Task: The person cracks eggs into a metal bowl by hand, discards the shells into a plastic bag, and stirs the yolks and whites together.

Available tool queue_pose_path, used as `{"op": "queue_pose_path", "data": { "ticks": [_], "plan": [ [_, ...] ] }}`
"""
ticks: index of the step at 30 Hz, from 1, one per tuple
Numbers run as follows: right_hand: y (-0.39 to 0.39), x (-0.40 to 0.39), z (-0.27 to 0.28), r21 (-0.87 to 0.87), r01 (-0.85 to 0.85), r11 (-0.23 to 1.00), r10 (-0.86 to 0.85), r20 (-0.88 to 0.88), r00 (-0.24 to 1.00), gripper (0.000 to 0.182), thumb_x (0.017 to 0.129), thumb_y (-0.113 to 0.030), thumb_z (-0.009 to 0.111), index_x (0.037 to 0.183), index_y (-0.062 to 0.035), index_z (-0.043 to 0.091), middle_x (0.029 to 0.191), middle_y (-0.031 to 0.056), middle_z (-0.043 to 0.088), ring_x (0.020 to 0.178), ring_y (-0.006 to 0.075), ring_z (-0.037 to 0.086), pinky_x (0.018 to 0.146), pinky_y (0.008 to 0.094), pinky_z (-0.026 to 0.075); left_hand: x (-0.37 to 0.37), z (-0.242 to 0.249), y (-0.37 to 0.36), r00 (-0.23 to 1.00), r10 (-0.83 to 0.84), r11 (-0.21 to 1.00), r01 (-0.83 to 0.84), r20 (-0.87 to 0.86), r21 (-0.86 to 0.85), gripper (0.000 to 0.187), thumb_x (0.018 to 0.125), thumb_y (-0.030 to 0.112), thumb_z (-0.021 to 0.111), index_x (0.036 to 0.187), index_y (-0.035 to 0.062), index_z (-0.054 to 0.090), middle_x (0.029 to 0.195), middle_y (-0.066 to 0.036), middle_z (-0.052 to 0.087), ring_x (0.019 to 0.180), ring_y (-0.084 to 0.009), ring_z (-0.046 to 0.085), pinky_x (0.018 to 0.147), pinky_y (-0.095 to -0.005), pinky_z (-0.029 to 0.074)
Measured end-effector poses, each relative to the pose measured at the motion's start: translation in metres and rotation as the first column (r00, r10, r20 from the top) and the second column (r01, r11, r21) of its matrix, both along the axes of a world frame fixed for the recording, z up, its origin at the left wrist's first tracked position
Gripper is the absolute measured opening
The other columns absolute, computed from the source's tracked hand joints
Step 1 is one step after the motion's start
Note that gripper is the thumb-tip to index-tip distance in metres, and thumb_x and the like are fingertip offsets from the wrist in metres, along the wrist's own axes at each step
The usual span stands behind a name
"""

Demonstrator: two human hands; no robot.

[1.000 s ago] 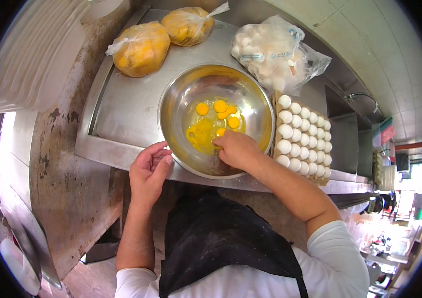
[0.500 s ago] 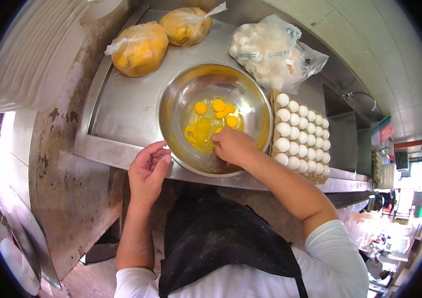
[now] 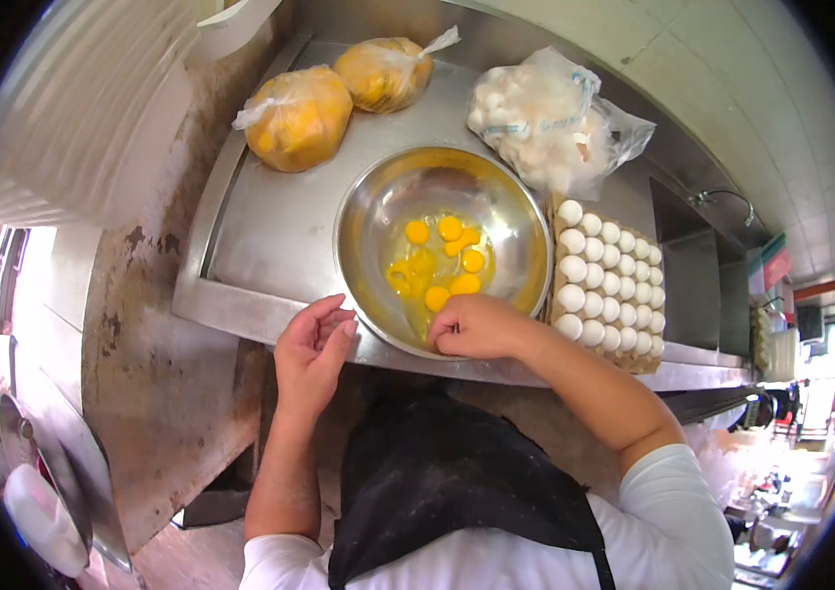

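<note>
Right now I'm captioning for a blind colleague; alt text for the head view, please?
A person's right hand is at the near side of a metal bowl holding egg yolks, the left hand beside the bowl. White eggs sit in a tray on the right; three filled bags lie behind.

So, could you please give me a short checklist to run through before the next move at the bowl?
1. Bowl upright on the counter: ok.
2. Left hand touching the rim: cannot tell; it is close, with nothing visible in it.
3. Right hand empty: cannot tell; its curled fingers hide what lies beneath.
4. All yolks intact: cannot tell; several look round, but the left patch is irregular.
5. White eggs beside the bowl: ok, in rows in their tray.
</note>
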State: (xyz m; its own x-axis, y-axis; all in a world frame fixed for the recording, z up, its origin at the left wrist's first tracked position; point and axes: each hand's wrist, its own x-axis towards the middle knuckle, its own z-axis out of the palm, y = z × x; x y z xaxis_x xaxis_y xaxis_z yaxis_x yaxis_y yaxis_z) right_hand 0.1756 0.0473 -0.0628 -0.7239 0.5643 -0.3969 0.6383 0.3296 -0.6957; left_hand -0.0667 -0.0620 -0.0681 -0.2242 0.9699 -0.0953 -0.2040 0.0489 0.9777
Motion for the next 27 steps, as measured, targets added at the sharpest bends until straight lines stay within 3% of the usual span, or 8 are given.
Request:
{"op": "queue_pose_path", "data": {
  "ticks": [5, 7, 10, 13, 20, 27],
  "plan": [
    [-0.004, 0.000, 0.021, -0.093, 0.005, 0.996, -0.011, -0.067, 0.998, 0.024, 0.076, -0.028, 0.062, 0.085, -0.0083, 0.072, 0.079, 0.0125, 0.069, 0.073, 0.0297, 0.065, 0.067, 0.0371, 0.051, 0.003, 0.005, 0.003, 0.999, -0.009, 1.000, 0.009, -0.034, 0.012, 0.033, 0.089, 0.002, 0.063, 0.122, -0.0036, 0.056, 0.101, -0.008, 0.065, 0.087, -0.0111, 0.058, 0.077, -0.0247, 0.048],
    [-0.004, -0.003, 0.024, -0.014, 0.016, 1.000, -0.015, 0.046, 0.999, 0.023, 0.077, -0.026, 0.061, 0.085, -0.0076, 0.072, 0.080, 0.0126, 0.069, 0.074, 0.0304, 0.066, 0.068, 0.0377, 0.051, 0.005, 0.007, 0.006, 0.999, -0.030, 0.999, 0.031, -0.027, 0.034, 0.034, 0.090, 0.003, 0.063, 0.122, -0.0033, 0.056, 0.101, -0.008, 0.065, 0.087, -0.0110, 0.058, 0.077, -0.0246, 0.048],
    [-0.002, -0.001, 0.002, 0.088, 0.074, 0.993, -0.076, 0.011, 0.997, 0.022, 0.078, -0.025, 0.060, 0.085, -0.0082, 0.072, 0.082, 0.0124, 0.070, 0.077, 0.0309, 0.066, 0.070, 0.0385, 0.051, 0.009, 0.009, 0.008, 0.998, -0.033, 0.998, 0.035, -0.047, 0.044, 0.034, 0.090, 0.004, 0.064, 0.122, -0.0032, 0.056, 0.101, -0.008, 0.065, 0.087, -0.0110, 0.058, 0.077, -0.0245, 0.047],
    [0.001, 0.007, -0.008, 0.119, 0.133, 0.984, -0.129, -0.041, 0.991, 0.021, 0.078, -0.023, 0.059, 0.087, -0.0095, 0.073, 0.085, 0.0121, 0.070, 0.081, 0.0307, 0.066, 0.073, 0.0392, 0.052, 0.007, 0.010, 0.008, 0.996, -0.062, 0.997, 0.064, -0.066, 0.041, 0.035, 0.089, 0.001, 0.064, 0.123, -0.0034, 0.055, 0.106, -0.010, 0.065, 0.094, -0.0119, 0.061, 0.084, -0.0241, 0.048],
    [0.011, 0.017, -0.012, 0.125, 0.182, 0.975, -0.183, 0.001, 0.983, 0.020, 0.078, -0.018, 0.058, 0.089, -0.0106, 0.073, 0.090, 0.0114, 0.070, 0.084, 0.0295, 0.067, 0.075, 0.0401, 0.052, 0.006, 0.004, 0.005, 0.997, -0.045, 0.998, 0.047, -0.058, 0.035, 0.035, 0.089, 0.001, 0.064, 0.122, -0.0034, 0.055, 0.106, -0.010, 0.065, 0.095, -0.0124, 0.061, 0.085, -0.0248, 0.048],
    [0.013, 0.007, -0.011, 0.358, 0.188, 0.914, -0.233, 0.087, 0.969, 0.019, 0.078, -0.018, 0.061, 0.090, -0.0082, 0.071, 0.085, 0.0136, 0.069, 0.082, 0.0328, 0.066, 0.074, 0.0427, 0.052, 0.006, 0.006, 0.004, 0.998, -0.034, 0.998, 0.037, -0.058, 0.049, 0.035, 0.089, 0.001, 0.064, 0.122, -0.0039, 0.056, 0.105, -0.009, 0.065, 0.094, -0.0126, 0.061, 0.086, -0.0253, 0.049]
  ]
}}
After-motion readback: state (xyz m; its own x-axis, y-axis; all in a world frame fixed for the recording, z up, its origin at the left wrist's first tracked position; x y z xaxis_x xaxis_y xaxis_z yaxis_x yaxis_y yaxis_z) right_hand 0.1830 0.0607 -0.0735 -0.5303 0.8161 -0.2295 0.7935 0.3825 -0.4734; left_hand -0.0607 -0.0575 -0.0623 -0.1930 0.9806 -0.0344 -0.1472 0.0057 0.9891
